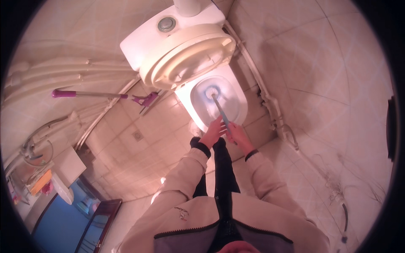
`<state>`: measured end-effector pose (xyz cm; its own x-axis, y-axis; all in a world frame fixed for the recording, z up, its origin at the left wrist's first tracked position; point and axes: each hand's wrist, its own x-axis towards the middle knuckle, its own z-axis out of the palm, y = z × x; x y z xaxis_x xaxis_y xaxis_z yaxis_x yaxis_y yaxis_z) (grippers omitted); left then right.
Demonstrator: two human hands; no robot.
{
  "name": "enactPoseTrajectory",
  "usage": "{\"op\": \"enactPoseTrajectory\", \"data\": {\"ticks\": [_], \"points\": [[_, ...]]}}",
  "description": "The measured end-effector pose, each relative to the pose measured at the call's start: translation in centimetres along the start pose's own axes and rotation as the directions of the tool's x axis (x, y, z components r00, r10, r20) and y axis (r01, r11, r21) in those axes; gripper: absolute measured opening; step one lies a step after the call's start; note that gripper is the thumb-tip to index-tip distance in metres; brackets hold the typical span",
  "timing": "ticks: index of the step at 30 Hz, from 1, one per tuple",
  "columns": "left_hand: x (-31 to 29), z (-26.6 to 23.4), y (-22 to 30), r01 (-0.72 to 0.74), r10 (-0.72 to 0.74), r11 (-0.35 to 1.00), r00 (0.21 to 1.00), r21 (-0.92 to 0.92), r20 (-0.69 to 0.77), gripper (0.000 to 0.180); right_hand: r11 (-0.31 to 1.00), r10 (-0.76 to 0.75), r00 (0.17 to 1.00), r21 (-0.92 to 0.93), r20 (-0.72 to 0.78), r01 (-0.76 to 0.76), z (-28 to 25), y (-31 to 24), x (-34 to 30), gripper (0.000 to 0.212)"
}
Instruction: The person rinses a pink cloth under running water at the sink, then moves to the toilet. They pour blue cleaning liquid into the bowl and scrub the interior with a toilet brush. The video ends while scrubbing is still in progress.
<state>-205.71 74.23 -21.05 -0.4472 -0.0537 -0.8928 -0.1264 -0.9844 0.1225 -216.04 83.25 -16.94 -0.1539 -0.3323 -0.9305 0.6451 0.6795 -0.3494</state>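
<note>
Jacket (pixel 270 211): beige
Right hand (pixel 237 133): curled round brush (pixel 222 111)
Left hand (pixel 214 131): at brush, grip unclear
Bowl (pixel 198 101): brisk strokes could splash

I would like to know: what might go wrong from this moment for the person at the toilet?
First, blue liquid in the bowl may splash if the brush moves sharply; the left hand and right hand are both bare and close above.
Second, the raised seat could perhaps drop onto the brush if it is knocked.
Third, the purple-handled floor wiper slants at the left and might slide down if bumped.
</note>
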Motion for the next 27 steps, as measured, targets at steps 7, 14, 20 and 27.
{"op": "enactPoseTrajectory", "data": {"ticks": [7,14,20,27], "points": [[-3.2,-1.0,-2.3,-0.243,0.284,0.952,0.928,0.187,-0.242,0.035,0.92,-0.086,0.989,-0.373,0.117,0.124,3.9,0.2,-5.8,0.042],[-4.1,0.0,-6.0,-0.26,0.35,0.898,0.911,0.355,-0.219,0.029,0.837,-0.239,0.965,-0.481,0.107,0.261,1.7,1.5,-7.6,0.042],[-2.7,-2.3,-3.2,-0.273,0.408,0.82,0.895,0.503,-0.18,0.026,0.72,-0.23,0.962,-0.64,0.146,0.269,3.2,1.2,-5.7,0.039],[-3.4,0.8,-12.8,0.152,-0.151,0.985,0.988,0.08,-0.024,0.02,0.55,-0.295,0.937,-0.769,0.185,0.325,-6.9,9.3,-4.7,0.033]]}}
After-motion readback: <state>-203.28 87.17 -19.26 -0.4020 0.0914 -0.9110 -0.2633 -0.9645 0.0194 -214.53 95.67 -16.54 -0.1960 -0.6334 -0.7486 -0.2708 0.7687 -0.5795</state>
